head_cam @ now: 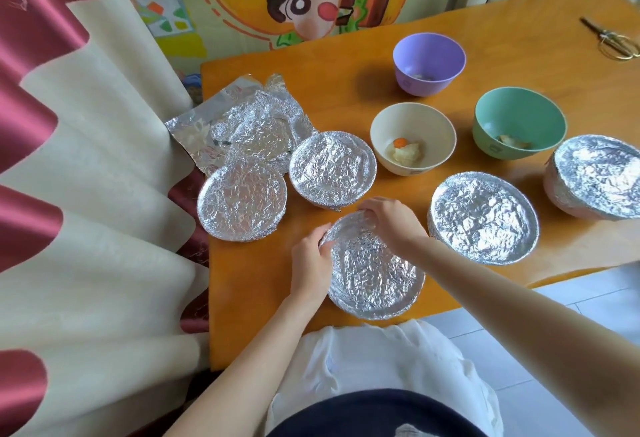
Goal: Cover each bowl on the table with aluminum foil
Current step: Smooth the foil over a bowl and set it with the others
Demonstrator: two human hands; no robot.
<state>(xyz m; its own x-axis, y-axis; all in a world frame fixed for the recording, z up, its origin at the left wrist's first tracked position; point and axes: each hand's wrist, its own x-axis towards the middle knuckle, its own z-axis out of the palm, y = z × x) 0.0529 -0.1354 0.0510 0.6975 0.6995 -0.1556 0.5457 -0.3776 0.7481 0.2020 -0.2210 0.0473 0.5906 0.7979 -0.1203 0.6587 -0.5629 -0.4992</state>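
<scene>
A foil-covered bowl (374, 274) sits at the table's near edge. My left hand (311, 260) grips the foil at its left rim. My right hand (388, 218) pinches the foil at its far rim. Several other foil-covered bowls stand around it: one at the left (242, 204), one behind (332, 168), one to the right (483, 216) and one at the far right (595, 177). Three bowls are uncovered: a cream bowl (414, 138) with food, a purple bowl (429, 64) and a green bowl (519, 123). Loose crumpled foil sheets (249, 121) lie at the table's back left.
The orange wooden table (346, 97) has scissors (613, 40) at its far right corner. A red and cream curtain (86, 194) hangs against the table's left side. White floor tiles (588, 305) show beyond the table's near right edge.
</scene>
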